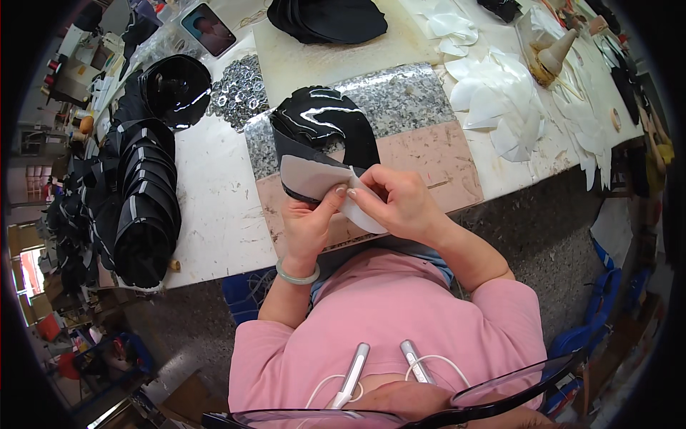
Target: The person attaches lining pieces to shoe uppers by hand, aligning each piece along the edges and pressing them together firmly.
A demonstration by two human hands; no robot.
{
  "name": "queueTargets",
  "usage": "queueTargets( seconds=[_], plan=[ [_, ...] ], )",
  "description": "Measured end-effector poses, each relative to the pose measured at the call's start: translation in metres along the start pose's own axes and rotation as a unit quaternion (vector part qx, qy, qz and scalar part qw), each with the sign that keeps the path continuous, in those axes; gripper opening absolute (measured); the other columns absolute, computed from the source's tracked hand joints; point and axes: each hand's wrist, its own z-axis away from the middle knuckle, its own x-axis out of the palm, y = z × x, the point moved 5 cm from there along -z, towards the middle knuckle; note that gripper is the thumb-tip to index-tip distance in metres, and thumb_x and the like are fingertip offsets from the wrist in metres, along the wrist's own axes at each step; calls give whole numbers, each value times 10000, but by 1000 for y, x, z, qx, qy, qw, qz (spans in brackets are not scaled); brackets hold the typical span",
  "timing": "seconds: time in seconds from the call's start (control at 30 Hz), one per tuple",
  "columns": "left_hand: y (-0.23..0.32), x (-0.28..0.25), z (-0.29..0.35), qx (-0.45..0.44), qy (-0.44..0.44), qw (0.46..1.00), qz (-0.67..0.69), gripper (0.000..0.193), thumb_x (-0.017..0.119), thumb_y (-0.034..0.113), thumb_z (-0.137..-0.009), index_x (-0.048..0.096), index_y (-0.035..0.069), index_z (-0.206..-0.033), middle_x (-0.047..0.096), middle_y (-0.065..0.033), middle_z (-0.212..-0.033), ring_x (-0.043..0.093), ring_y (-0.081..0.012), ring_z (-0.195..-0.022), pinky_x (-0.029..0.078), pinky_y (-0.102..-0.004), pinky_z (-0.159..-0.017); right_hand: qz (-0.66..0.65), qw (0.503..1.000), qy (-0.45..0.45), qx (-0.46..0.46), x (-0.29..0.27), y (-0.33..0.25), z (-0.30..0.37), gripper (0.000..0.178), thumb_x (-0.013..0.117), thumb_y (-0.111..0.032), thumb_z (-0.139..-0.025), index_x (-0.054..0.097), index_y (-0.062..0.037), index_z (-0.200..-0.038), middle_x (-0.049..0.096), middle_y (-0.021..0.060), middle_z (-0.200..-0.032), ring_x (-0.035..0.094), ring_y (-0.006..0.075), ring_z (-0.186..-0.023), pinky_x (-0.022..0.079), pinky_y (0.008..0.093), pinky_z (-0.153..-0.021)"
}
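Observation:
In front of me a curved piece of glossy black material, which looks like a shoe upper, rests on the work boards. Its near end is raised and shows a pale grey inner face. My left hand is closed on that end, with the thumb on the grey face and the fingers beneath. My right hand pinches a thin white piece against the same edge, thumb and fingertips meeting close to my left thumb. The fingers partly hide where the two pieces meet.
A pink-brown board and a speckled stone slab lie under the work. Stacked black pieces stand at left, beside a pile of metal rings. White cut pieces spread at right, near a cone-topped pot. A phone leans behind.

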Motion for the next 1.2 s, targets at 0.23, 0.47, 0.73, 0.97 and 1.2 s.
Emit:
queueTargets(
  seconds=[0.23, 0.47, 0.73, 0.97, 1.2],
  plan=[
    [5, 0, 0, 41, -41, 997, -41, 202, 619, -5, -880, 642, 10, -1081, 676, -63, -1007, 627, -126, -914, 505, -245, -803, 3, 999, -33, 30, 1, 10, -6, 183, 689, -142, -825, 599, 16, -809, 585, 40, -607, 528, 67, -539, 422, 239, -484],
    [18, -2, -4, 55, -45, 994, -83, 188, 608, -9, -888, 639, -3, -1073, 675, -65, -996, 627, -126, -894, 502, -243, -769, 48, 996, 1, 79, -13, 13, -12, 266, 760, -221, -728, 622, -3, -795, 655, 91, -732, 613, 140, -642, 484, 274, -575],
    [25, 1, -14, 44, -66, 984, -162, 167, 625, 58, -895, 645, -18, -1043, 677, -56, -945, 611, -102, -852, 494, -241, -706, -101, 990, -55, 82, 5, 33, -21, 245, 773, -128, -756, 604, -4, -886, 661, 45, -788, 605, 64, -690, 475, 212, -578],
    [30, -1, -29, -16, -50, 994, -99, 230, 637, 111, -896, 633, -42, -1068, 671, -82, -967, 632, -132, -844, 526, -273, -701, -202, 971, -49, 121, 7, 29, -34, 207, 738, -96, -804, 599, 4, -921, 626, -7, -750, 562, 33, -648, 429, 188, -526],
    [28, -5, -26, 2, 15, 987, -163, 219, 635, 181, -906, 673, -33, -936, 652, -35, -723, 596, -73, -601, 475, -213, -523, -14, 997, 60, -45, 6, -8, -35, 148, 658, -85, -853, 617, 18, -950, 619, 38, -686, 533, 44, -596, 431, 214, -525]
  ],
)
